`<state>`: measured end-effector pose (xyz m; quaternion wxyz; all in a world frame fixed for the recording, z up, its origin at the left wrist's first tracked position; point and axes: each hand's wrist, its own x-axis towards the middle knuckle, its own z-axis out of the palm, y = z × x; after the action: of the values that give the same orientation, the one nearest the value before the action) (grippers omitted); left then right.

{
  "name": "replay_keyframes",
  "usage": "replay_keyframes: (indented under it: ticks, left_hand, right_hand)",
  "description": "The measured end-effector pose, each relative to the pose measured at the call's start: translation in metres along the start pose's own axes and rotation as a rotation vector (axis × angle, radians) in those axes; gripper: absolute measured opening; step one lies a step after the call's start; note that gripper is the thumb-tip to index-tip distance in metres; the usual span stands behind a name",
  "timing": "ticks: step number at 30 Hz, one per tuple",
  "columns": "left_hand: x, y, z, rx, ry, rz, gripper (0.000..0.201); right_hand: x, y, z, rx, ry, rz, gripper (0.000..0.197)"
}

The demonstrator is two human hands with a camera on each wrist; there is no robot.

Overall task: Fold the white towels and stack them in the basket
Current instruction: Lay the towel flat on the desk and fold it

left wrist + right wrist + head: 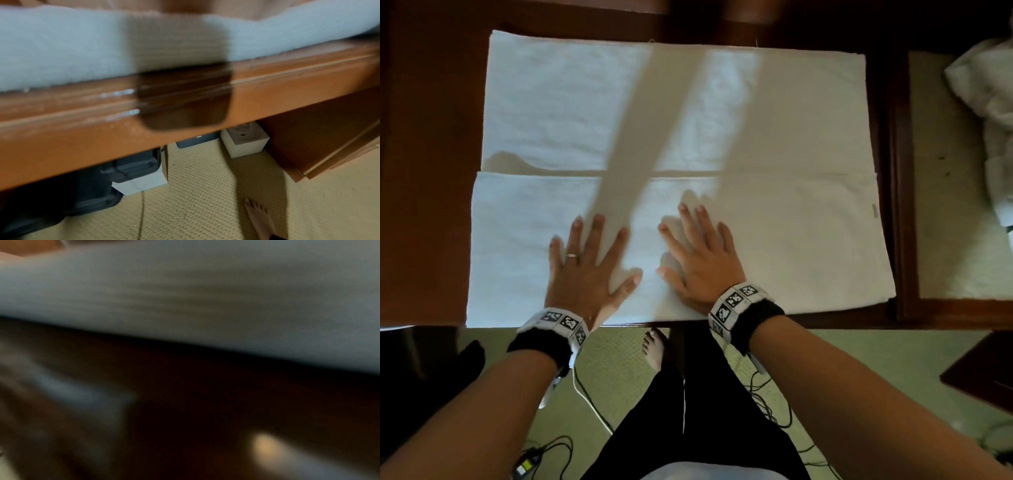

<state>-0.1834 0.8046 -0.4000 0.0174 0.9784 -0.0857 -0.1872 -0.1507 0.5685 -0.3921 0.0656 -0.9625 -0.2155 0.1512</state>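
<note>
A large white towel [774, 113] lies spread over the brown wooden table [431, 171], its near part folded over so that a folded edge runs across the middle. My left hand [589, 263] and right hand [698, 253] lie flat, fingers spread, side by side on the folded near layer, close to the table's front edge. The left wrist view shows the towel's near edge [72, 48] along the table's front rim [287, 84]. The right wrist view is blurred, with only white towel [185, 288] above a dark band. No basket is in view.
A crumpled heap of white cloth [986, 102] lies on a lighter surface at the right. Cables [767, 401] trail over the carpet by my bare foot [654, 349]. Under the table stand a black case [131, 165] and white boxes [244, 142].
</note>
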Motion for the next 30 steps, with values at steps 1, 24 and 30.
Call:
replay_keyframes:
  ticks: [1, 24, 30]
  left_hand:
    - [-0.001, -0.001, 0.000, 0.004, 0.004, 0.009, 0.080]
    - [0.033, -0.075, -0.045, 0.046, -0.036, -0.005, 0.080]
    - [0.026, -0.035, -0.059, -0.030, -0.141, -0.066, 0.078]
  right_hand:
    - [0.000, 0.008, 0.003, -0.014, -0.010, 0.022, 0.071]
    - [-0.030, 0.099, -0.033, 0.057, -0.182, 0.281, 0.079]
    - [-0.014, 0.096, -0.066, 0.108, -0.427, 0.333, 0.083]
